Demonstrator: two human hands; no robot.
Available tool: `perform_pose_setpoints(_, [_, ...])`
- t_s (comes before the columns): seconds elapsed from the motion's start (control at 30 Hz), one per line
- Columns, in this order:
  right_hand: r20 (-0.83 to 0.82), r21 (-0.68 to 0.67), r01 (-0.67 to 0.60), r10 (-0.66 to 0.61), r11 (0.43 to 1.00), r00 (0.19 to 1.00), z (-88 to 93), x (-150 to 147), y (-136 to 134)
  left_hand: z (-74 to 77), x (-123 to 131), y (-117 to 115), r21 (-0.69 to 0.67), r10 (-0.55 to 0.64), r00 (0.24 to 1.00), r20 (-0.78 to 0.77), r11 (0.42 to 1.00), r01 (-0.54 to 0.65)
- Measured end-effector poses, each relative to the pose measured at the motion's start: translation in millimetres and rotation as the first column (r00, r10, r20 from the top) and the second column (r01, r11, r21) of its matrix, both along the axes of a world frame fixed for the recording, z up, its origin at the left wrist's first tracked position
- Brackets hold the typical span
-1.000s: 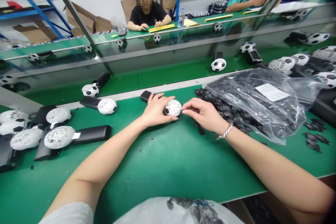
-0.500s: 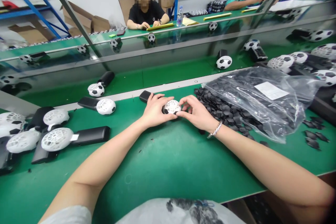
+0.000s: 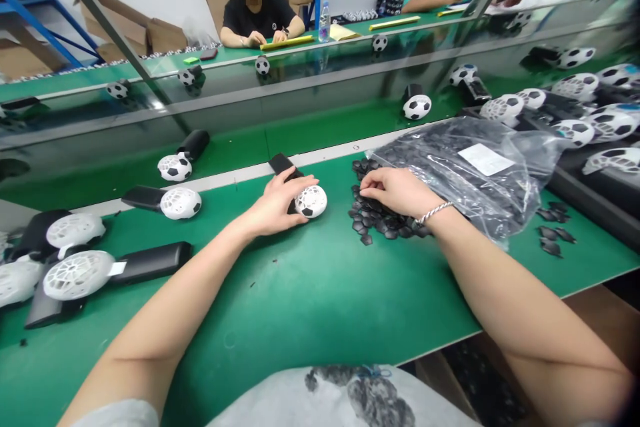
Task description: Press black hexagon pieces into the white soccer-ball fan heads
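My left hand [image 3: 273, 203] is wrapped round a white soccer-ball-shaped shell [image 3: 312, 201] with an openwork top and a few black patches. A black handle [image 3: 281, 164] sticks out behind that hand, partly hidden by the fingers. To the right, my right hand [image 3: 400, 190] dips its fingertips into a loose pile of black pentagon pieces [image 3: 387, 223]. Thumb and forefinger are pinched together there; whether a piece sits between them cannot be made out. Beside this hand lies a clear plastic bag [image 3: 510, 200] full of the same dark pieces.
More ball shells with black handles lie at the left, such as one white shell [image 3: 80, 273], and several are heaped at the right [image 3: 575, 87]. Beyond the table's pale edge runs a green conveyor [image 3: 300, 123] carrying more balls. Two people sit across it, near a water bottle [image 3: 325, 23].
My right hand has left the ball shell and moved right to the black pieces. My left hand still grips the shell, whose black-patched side now faces more to the front. The camera view has shifted.
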State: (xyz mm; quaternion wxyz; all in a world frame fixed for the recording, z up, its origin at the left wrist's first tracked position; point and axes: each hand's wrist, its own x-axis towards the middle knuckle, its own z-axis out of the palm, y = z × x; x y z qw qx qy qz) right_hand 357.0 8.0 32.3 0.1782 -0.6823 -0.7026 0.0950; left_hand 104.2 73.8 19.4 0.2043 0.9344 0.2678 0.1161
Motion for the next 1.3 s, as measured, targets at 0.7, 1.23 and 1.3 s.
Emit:
perform_pose_setpoints(0.7, [0.237,-0.115,-0.147,0.171,0.982,0.956,-7.5,-12,-3,-7.2,8,-7,-0.136,-0.082,0.989,0.123,0.986,0.099])
perform_pose_setpoints(1.23, [-0.323,0.161,-0.264,0.304,0.951,0.896,-9.0,-47,-16,-11.7,8,-7,-0.239,0.018,0.983,0.184,0.971,0.027])
perform_pose_setpoints(1.3, [-0.319,0.176,-0.235,0.281,0.956,0.905,-7.7,-49,-16,-12.2,9,-7,-0.227,0.019,0.982,0.187,0.973,0.025])
